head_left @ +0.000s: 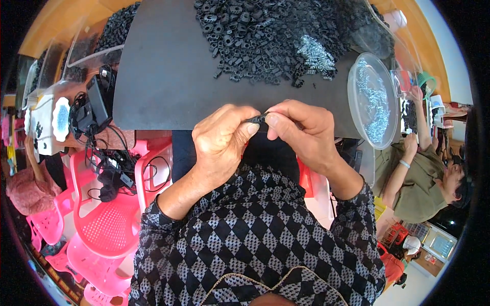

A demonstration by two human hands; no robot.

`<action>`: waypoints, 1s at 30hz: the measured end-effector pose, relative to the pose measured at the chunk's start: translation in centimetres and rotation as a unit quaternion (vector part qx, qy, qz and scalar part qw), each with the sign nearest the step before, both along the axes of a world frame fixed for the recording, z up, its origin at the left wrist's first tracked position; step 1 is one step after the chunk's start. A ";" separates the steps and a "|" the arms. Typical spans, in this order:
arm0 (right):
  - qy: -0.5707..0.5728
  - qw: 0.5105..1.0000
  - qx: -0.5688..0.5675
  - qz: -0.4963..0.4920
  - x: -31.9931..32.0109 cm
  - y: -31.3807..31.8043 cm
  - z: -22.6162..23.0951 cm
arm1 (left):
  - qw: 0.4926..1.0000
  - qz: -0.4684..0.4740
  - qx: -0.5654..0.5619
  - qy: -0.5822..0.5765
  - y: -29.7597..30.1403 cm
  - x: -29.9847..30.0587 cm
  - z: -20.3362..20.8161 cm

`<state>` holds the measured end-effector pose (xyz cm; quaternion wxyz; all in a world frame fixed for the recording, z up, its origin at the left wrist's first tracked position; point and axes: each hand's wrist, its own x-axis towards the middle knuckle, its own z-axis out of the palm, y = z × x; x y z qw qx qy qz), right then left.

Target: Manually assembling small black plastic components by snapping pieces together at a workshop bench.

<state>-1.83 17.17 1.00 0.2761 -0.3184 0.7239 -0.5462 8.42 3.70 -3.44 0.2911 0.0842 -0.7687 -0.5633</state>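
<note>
Both hands meet just in front of the dark table's near edge, pinching one small black plastic part between thumbs and fingertips. My left hand grips its left end, and my right hand closes on its right end. The fingers partly cover the part, so its full shape cannot be made out. Beyond the hands lies a big heap of similar black plastic parts, many with holes through them. A small pile of silvery metal springs rests on the heap's right side.
A round clear tub of springs stands at the table's right edge. Black adapters and tangled cables lie to the left, above pink plastic chairs. Clear bins of black parts sit far left. Another person works at right.
</note>
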 end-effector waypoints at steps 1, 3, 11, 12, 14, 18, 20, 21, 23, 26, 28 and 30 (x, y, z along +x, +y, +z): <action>0.050 0.999 -0.012 0.011 0.0 0.1 -0.2 | 1.000 -0.007 0.012 -0.006 0.0 0.0 -0.1; 0.099 0.995 -0.024 0.021 -0.2 0.0 -0.4 | 1.000 -0.007 0.010 0.003 0.0 0.0 -0.3; 0.428 0.898 -0.084 0.065 -0.7 -0.2 -1.3 | 0.984 -0.047 0.171 -0.020 0.3 0.4 -0.1; 0.428 0.898 -0.084 0.065 -0.7 -0.2 -1.5 | 0.981 -0.050 0.183 -0.029 0.3 0.4 -0.1; 0.442 0.889 -0.108 0.059 -0.8 -0.3 -1.7 | 0.978 -0.052 0.196 -0.038 0.3 0.4 0.0; 0.440 0.892 -0.091 0.055 -0.5 -0.1 -1.7 | 0.996 -0.041 0.073 -0.015 0.1 0.1 -0.2; 0.441 0.889 -0.100 0.071 -0.5 0.0 -2.0 | 0.999 -0.028 0.014 0.004 0.2 0.1 -0.1; 0.442 0.889 -0.100 0.071 -0.4 0.0 -2.1 | 1.000 -0.024 -0.005 0.004 0.2 0.1 0.0; 0.458 0.883 -0.092 0.053 -0.1 0.1 -2.2 | 0.999 -0.021 -0.025 0.005 0.1 0.0 0.1; 0.462 0.881 -0.096 0.036 0.0 -0.1 -2.0 | 0.998 -0.020 -0.053 0.012 0.1 0.2 0.3; 0.441 0.892 -0.090 0.040 -0.1 -0.1 -1.9 | 1.000 -0.020 -0.021 -0.008 0.3 0.3 0.3; 0.420 0.902 -0.084 0.044 -0.2 0.1 -1.8 | 0.999 -0.019 -0.031 -0.007 0.3 0.3 0.3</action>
